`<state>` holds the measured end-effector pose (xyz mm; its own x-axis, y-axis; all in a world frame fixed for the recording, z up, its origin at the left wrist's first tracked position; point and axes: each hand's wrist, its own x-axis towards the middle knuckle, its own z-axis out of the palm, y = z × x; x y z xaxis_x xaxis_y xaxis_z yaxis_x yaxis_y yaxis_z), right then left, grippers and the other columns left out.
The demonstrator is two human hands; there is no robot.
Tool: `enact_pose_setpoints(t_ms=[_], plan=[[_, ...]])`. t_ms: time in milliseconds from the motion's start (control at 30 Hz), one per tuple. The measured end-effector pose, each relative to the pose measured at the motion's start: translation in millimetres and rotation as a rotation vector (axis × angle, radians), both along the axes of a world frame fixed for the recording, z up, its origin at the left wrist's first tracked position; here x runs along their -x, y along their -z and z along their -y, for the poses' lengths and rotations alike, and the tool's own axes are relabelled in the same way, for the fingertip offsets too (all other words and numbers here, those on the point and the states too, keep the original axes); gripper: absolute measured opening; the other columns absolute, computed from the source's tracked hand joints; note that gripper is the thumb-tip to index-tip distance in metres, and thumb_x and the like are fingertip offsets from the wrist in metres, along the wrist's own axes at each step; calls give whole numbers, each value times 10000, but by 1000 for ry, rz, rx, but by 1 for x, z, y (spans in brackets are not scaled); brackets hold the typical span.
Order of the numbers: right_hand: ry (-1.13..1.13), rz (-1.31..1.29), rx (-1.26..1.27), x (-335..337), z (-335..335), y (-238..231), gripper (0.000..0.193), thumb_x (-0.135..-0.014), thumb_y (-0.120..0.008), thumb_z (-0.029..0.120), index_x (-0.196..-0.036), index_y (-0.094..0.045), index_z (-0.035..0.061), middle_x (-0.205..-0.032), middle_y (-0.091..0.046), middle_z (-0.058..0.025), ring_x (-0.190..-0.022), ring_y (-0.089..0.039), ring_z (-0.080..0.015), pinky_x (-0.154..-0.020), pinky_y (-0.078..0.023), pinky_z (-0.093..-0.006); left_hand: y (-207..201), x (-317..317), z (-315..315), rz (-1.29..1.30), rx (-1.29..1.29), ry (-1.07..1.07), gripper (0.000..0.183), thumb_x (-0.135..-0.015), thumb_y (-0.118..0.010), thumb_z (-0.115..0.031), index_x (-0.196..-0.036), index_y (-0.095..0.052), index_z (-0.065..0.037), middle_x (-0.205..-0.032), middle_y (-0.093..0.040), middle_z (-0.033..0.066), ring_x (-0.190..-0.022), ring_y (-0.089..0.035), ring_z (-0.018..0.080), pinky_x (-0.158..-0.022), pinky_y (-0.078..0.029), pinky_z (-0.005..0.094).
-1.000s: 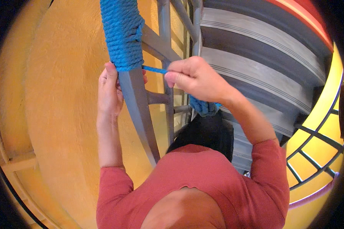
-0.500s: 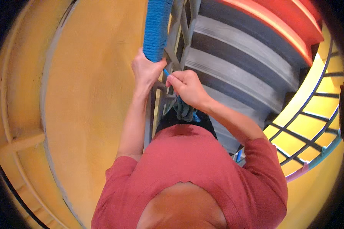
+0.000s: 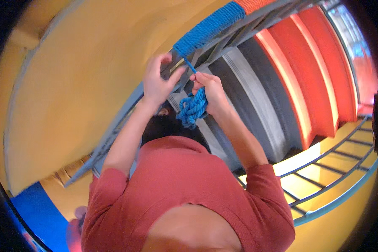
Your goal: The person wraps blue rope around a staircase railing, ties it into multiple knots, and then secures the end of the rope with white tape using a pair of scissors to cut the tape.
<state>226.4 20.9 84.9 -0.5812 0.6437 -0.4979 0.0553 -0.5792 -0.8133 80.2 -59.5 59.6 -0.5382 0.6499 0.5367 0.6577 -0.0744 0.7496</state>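
Note:
Blue rope [image 3: 216,27] is wound tightly around a stair handrail, with an orange wound stretch beyond it. From the lower end of the winding a short taut strand runs to my right hand [image 3: 212,90]. That hand is closed on the rope, and a bundled blue rope coil [image 3: 192,110] hangs at its palm side. My left hand [image 3: 157,82] is slightly blurred, with fingers and thumb apart, just below the wound end and holding nothing. A bare stretch of grey rail [image 3: 130,103] runs down behind my left forearm.
Grey stairs [image 3: 252,92] rise on the right into red steps [image 3: 290,80]. A dark railing [image 3: 323,168] with a teal top curves along the lower right. A yellow wall [image 3: 71,84] fills the left. Blue flooring [image 3: 40,214] lies at lower left.
My left hand has let go of the wrapped rail and opened. My right hand now has the rope bundle beside it. The view has turned, so the rail slants to the right.

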Motion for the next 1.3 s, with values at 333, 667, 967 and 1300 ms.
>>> enact_pose_setpoints(t_ms=[333,667,967,1300], plan=[[-139,-140,221,-26,-2,-23,199,-912,-511,163,-983,-594,-4,-764,-600,-48,-681,-577,-144,-619,-477,-268,-45,-112,76,662,402,500,360,-751,-776,-206,-1014,-616,-19,-889,-656,51,-836,-590,123,-770,-488,314],[-218,-225,-340,10,-18,-45,295,-944,-543,255,-1048,-600,-15,-898,-678,-104,-808,-649,-158,-698,-469,-242,-125,9,50,581,-49,352,250,-809,-735,-255,-963,-685,-64,-880,-678,10,-766,-605,75,-687,-496,261],[57,-176,-516,55,-13,69,317,-952,-554,279,-1082,-578,-9,-989,-631,-62,-891,-585,-142,-779,-469,-288,-111,93,-34,653,-132,214,177,-839,-671,-139,-692,-582,-96,-574,-531,-28,-479,-479,86,-459,-374,233],[441,-305,-575,97,12,74,253,-964,-520,132,-1167,-501,-18,-1097,-564,-35,-947,-500,-105,-843,-388,-236,33,139,-85,585,164,-145,314,-724,-770,-320,-621,-626,-60,-521,-587,43,-436,-561,135,-458,-449,293]])
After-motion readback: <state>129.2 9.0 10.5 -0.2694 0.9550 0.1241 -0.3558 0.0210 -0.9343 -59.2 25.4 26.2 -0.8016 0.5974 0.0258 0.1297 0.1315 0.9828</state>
